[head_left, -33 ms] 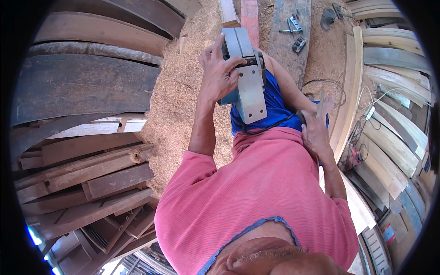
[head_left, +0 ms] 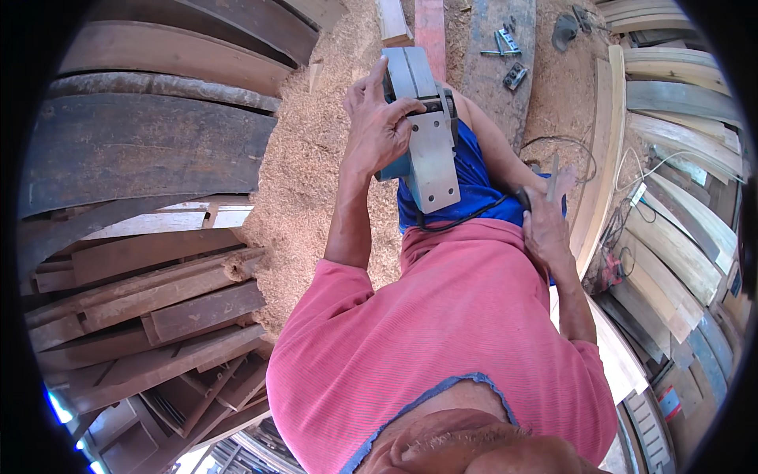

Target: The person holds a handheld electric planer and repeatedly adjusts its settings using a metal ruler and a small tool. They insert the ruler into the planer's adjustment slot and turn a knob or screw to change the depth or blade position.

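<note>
Over a floor thick with sawdust (head_left: pixel 316 158), an electric planer (head_left: pixel 422 126) is held upturned on the lap, its flat metal sole facing the camera. The tool's long axis runs away from the body, from the blue shorts (head_left: pixel 466 186) toward the boards beyond. The left hand (head_left: pixel 377 126) is wrapped around the planer's left side, the fingers closed over the edge of the sole near its middle and the thumb raised along the front part; the tool is gripped firmly there. The right hand (head_left: pixel 545 217) is kept lower and to the right, well apart from the planer, curled around a thin, pale, stick-like object (head_left: pixel 553 178) that points upward; what that object is cannot be told. A dark cord (head_left: pixel 466 217) is seen running from the planer's near end across the lap toward the right hand. So the planer lies ahead and to the left of the right hand, and the left hand is the one already on it. Planks (head_left: pixel 150 308) are stacked to the left, curved boards (head_left: pixel 671 237) to the right, and small metal tools (head_left: pixel 505 55) lie on a board ahead.
</note>
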`<act>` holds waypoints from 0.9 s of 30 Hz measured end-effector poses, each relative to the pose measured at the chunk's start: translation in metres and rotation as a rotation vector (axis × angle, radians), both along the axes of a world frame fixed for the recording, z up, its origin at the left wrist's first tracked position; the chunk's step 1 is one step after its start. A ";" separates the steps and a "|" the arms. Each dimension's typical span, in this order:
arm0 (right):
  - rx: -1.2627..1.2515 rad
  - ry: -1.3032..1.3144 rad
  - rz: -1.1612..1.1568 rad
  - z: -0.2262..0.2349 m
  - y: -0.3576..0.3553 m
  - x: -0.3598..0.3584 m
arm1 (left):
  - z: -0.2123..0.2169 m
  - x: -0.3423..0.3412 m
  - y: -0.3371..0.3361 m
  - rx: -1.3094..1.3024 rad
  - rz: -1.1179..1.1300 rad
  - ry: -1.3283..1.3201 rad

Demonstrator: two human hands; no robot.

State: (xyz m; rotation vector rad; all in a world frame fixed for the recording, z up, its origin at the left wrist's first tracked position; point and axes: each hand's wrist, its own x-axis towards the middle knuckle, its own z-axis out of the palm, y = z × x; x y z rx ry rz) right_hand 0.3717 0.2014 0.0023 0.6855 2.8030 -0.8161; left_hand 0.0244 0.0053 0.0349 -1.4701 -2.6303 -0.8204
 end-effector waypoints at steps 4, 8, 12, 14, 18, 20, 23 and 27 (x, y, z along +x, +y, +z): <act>-0.001 -0.160 -0.360 -0.005 0.016 -0.011 | -0.007 -0.010 0.004 0.031 -0.010 0.002; 0.000 -0.099 -0.679 -0.001 0.052 0.000 | -0.011 -0.014 0.008 0.291 0.113 -0.036; -0.440 0.456 -0.956 0.024 0.068 0.020 | -0.012 -0.006 0.005 0.440 0.325 -0.152; -0.615 0.690 -0.988 0.040 0.058 0.019 | -0.013 -0.006 0.004 0.388 0.337 -0.148; -0.453 0.461 -0.663 0.061 0.032 -0.010 | -0.015 -0.007 0.006 0.378 0.321 -0.078; -0.566 0.522 -0.668 0.061 0.016 -0.028 | -0.016 -0.006 0.005 0.363 0.299 -0.043; -0.670 0.583 -0.615 0.056 -0.012 -0.042 | -0.016 -0.007 0.002 0.387 0.261 -0.056; -0.724 0.633 -0.512 0.049 -0.033 -0.056 | -0.016 -0.010 0.001 0.405 0.228 -0.051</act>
